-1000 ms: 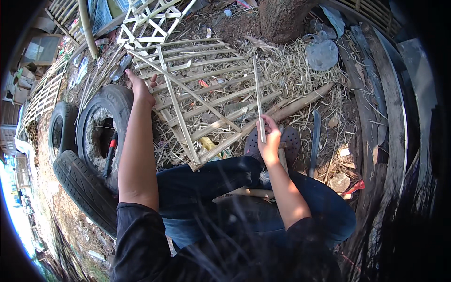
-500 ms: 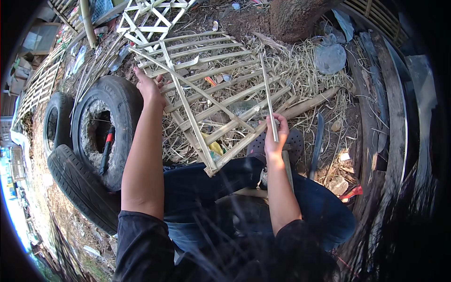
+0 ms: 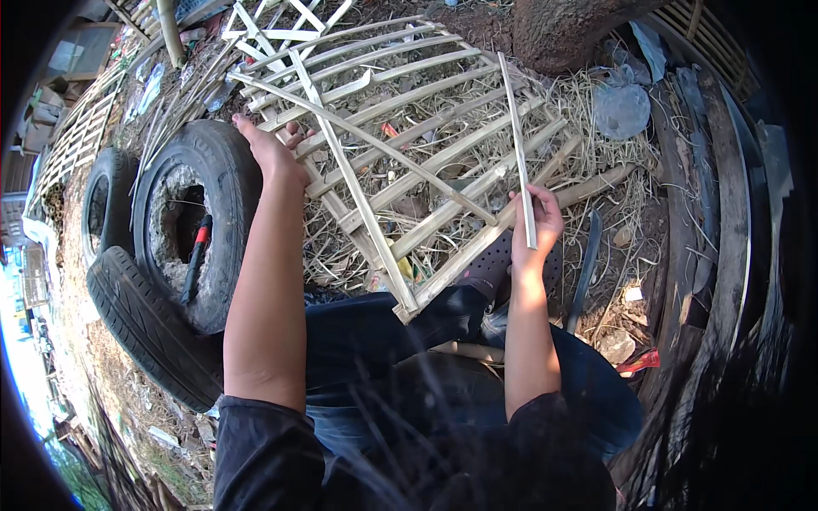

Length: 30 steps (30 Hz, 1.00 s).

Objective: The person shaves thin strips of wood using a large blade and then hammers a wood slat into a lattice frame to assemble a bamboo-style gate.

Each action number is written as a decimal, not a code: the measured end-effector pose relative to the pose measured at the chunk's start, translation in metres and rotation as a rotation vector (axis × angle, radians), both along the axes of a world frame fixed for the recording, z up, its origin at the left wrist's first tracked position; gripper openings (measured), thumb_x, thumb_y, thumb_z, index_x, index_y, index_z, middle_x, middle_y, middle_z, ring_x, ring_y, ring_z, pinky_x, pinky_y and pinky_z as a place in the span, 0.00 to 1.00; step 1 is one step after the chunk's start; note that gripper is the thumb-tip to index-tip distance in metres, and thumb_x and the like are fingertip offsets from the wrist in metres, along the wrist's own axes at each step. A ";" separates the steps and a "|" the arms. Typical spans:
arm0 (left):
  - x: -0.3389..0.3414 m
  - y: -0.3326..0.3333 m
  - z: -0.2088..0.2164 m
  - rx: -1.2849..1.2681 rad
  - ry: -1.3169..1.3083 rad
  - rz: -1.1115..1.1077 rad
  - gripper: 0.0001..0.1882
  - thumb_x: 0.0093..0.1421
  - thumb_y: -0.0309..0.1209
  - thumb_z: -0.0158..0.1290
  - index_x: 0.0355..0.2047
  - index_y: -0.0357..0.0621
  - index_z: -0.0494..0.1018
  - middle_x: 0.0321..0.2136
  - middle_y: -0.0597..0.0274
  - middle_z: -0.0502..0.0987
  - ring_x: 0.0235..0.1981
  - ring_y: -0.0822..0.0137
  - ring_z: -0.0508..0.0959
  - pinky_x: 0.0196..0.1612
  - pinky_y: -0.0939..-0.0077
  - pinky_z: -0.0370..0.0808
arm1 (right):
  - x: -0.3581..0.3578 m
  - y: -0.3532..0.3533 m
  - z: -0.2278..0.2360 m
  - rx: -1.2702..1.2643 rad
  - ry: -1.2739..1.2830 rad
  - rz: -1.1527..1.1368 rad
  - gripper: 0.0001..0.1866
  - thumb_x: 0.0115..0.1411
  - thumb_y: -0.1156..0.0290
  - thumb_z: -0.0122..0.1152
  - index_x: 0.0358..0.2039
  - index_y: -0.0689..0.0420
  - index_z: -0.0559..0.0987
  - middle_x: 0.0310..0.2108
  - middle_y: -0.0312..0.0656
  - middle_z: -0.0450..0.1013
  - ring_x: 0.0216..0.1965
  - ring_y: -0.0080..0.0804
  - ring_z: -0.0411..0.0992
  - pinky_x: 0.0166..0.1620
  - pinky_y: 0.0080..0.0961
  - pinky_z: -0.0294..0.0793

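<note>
A lattice panel of split bamboo slats [image 3: 426,160] slants in front of me, above the straw-littered ground and my knees. At its left side my left hand [image 3: 277,157] has its fingers curled at the slats, with the thumb stretched out. On the right, my right hand [image 3: 538,228] is closed on a pale bamboo strip [image 3: 516,128] that lies across the slats, its near end over my palm. That hand is also beside the panel's near right edge; whether it grips the edge too is hidden. A second long strip [image 3: 375,140] crosses the panel diagonally.
Old tyres [image 3: 230,162] stand at the left, one with a red-and-black handled tool [image 3: 198,255] in its opening. A long dark blade [image 3: 586,271] lies right of my foot. Weathered planks [image 3: 722,196] line the right side. A tree trunk [image 3: 558,34] rises at the far side.
The panel, the strip and my right hand appear a little further right, though the background has shifted partly the same way. Both hands keep their hold.
</note>
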State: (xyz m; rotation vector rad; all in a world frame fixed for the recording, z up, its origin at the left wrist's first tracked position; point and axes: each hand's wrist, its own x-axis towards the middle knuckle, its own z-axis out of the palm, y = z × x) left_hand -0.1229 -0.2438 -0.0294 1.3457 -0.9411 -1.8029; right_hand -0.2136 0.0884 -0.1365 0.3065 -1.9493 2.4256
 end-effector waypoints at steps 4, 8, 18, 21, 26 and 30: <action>0.023 -0.027 -0.017 -0.145 0.011 0.094 0.42 0.57 0.72 0.31 0.61 0.57 0.56 0.36 0.55 0.72 0.33 0.61 0.76 0.38 0.56 0.76 | -0.025 -0.037 0.006 0.129 0.248 0.041 0.12 0.52 0.88 0.61 0.38 0.65 0.77 0.41 0.41 0.68 0.43 0.27 0.71 0.46 0.20 0.76; 0.002 -0.030 -0.048 -0.081 -0.084 0.358 0.52 0.53 0.75 0.37 0.64 0.46 0.52 0.48 0.55 0.69 0.35 0.58 0.74 0.48 0.56 0.73 | -0.078 -0.070 0.006 0.088 0.349 0.084 0.13 0.52 0.87 0.61 0.39 0.62 0.78 0.40 0.40 0.67 0.43 0.28 0.71 0.43 0.21 0.78; -0.014 -0.045 -0.175 -0.099 0.005 0.337 0.42 0.58 0.69 0.40 0.50 0.40 0.65 0.33 0.59 0.71 0.25 0.67 0.71 0.30 0.69 0.80 | -0.138 -0.078 -0.066 0.499 0.426 0.244 0.10 0.57 0.78 0.62 0.40 0.61 0.74 0.37 0.45 0.76 0.40 0.33 0.77 0.43 0.24 0.76; 0.008 -0.048 -0.185 0.039 0.161 0.258 0.41 0.56 0.73 0.36 0.44 0.45 0.66 0.22 0.64 0.69 0.18 0.72 0.65 0.22 0.80 0.71 | -0.126 -0.066 -0.055 0.763 0.745 0.241 0.13 0.51 0.81 0.60 0.40 0.59 0.74 0.32 0.44 0.76 0.32 0.44 0.77 0.35 0.34 0.77; 0.004 -0.038 -0.205 0.105 0.165 0.283 0.42 0.54 0.75 0.33 0.43 0.49 0.67 0.21 0.65 0.67 0.19 0.72 0.63 0.23 0.80 0.63 | -0.120 -0.063 -0.073 0.862 0.938 0.403 0.12 0.53 0.81 0.56 0.39 0.56 0.74 0.28 0.44 0.74 0.28 0.43 0.76 0.31 0.35 0.77; -0.010 -0.017 -0.200 0.098 0.131 0.260 0.42 0.53 0.77 0.31 0.39 0.51 0.68 0.20 0.66 0.64 0.19 0.72 0.61 0.26 0.79 0.63 | -0.127 -0.067 -0.085 0.900 0.930 0.414 0.12 0.52 0.80 0.59 0.38 0.57 0.75 0.30 0.45 0.76 0.31 0.44 0.77 0.33 0.35 0.78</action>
